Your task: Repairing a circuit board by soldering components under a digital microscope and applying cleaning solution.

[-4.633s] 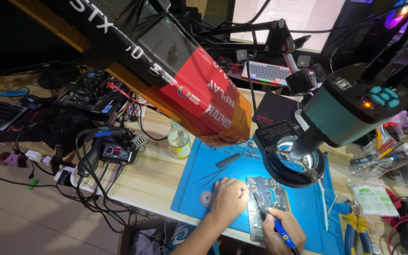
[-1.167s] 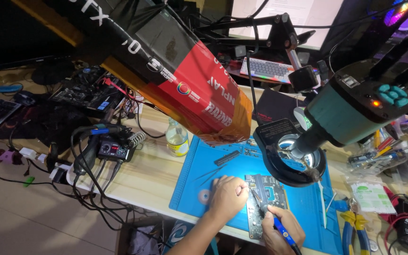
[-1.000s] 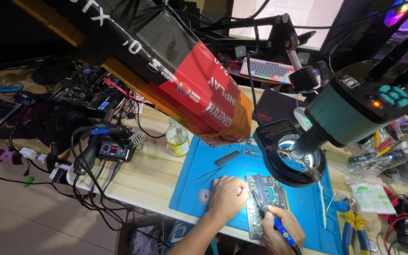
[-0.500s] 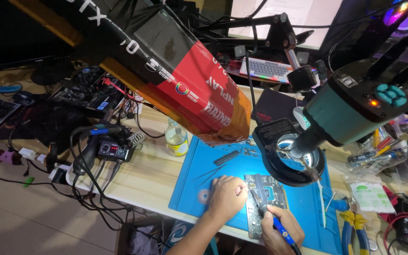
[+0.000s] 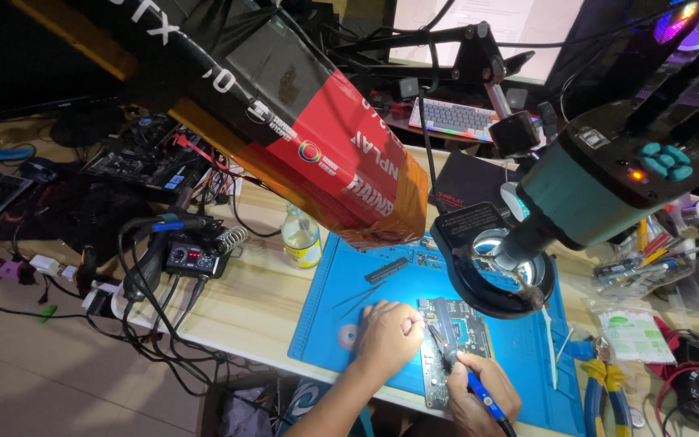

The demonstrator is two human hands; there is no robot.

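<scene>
1. Blue silicone work mat (image 5: 341,311) on the wooden bench (image 5: 244,299), taken here as the landmark for everything else.
2. Green circuit board (image 5: 463,348) lying flat on the mat, toward its near edge and right of centre.
3. Left hand (image 5: 388,338) resting on the mat at the board's left edge, fingers curled closed and pinching thin tweezers (image 5: 433,333) whose tips reach onto the board.
4. Right hand (image 5: 483,396) at the mat's near edge, closed in a pen-like grip around a blue-handled soldering iron (image 5: 472,387), tip angled down onto the board.
5. Teal microscope head (image 5: 608,182) with a black ring light (image 5: 491,271) hanging above the mat's far right part.
6. Small glass bottle (image 5: 302,239) with yellowish liquid standing on the bench just beyond the mat's far left corner.
7. Soldering station (image 5: 192,257) with tangled black cables on the bench, well left of the mat.
8. Red-and-black cardboard box (image 5: 301,121) slanting over the mat's far edge.
9. Yellow-handled pliers (image 5: 608,388) lying just off the mat's right edge.
</scene>
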